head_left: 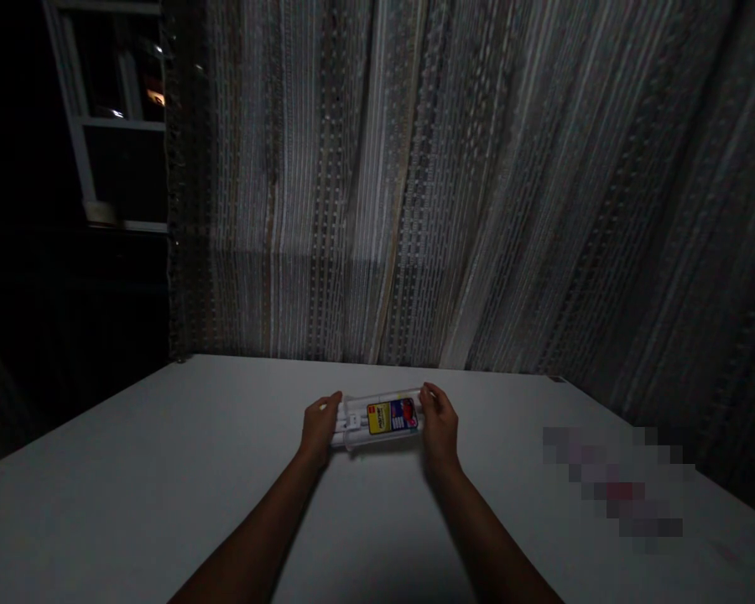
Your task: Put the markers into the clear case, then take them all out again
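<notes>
- Centrally, a clear plastic pack (377, 418) lies lengthwise on the white table (164, 470), toward the far edge and close to the curtain (415, 184).
- Its shell is see-through and long, with rounded ends; whitish pieces show inside at the left part (too small to tell what they are).
- A printed label sits on the middle-right of the pack: a yellow panel on the left, a blue and red panel on the right, with a small red mark at the top.
- The left hand (320, 426) is closed around the pack's left end, fingers curled over the far side and thumb nearer the body.
- The right hand (439, 424) grips the right end in the same way, fingers wrapped over the top edge.
- The two hands are apart, with the label showing between them.
- A dark window (110, 117) stands left of the curtain, with a small light reflected in it.
</notes>
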{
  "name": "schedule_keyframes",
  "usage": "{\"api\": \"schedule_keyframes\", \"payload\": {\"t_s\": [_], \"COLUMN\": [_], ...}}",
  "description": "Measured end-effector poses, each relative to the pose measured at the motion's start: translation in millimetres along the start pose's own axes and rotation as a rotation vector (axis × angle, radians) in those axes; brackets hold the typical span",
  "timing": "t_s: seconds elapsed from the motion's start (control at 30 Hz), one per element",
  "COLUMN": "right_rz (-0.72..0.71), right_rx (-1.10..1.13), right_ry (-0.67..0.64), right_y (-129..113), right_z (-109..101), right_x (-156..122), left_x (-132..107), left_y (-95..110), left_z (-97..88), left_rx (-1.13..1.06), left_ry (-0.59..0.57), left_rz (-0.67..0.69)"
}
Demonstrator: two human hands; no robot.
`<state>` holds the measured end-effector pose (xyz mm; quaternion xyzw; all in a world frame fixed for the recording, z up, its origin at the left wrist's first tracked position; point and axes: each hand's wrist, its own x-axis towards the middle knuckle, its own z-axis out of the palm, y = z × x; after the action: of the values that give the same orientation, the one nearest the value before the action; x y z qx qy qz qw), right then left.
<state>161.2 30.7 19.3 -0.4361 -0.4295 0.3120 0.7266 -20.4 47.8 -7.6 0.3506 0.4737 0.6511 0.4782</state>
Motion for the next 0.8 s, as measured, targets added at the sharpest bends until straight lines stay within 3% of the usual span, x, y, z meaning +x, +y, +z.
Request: {"api": "schedule_keyframes", "payload": {"t_s": [0.2,0.53,0.8], "right_rz": [0.028,0.084,0.135], "right_rx": [-0.002,-0.019,0.041], "right_ry": [0.05,0.017,0.034], "right_y": [8.5,17.3,30.6], "right_z": [-5.7,-8.5,-19.6], "right_x": [3.3,3.6,14.7], "left_x": [-8.3,0.1,1.8], "left_y": [-1.9,12.3,17.7], "left_z": [2.0,4.5,-6.8], "left_rx": [0.084,0.181,0.3], "left_ry": [-0.131,-0.009,0.013], "left_rz": [-0.115,0.045,0.033]}}
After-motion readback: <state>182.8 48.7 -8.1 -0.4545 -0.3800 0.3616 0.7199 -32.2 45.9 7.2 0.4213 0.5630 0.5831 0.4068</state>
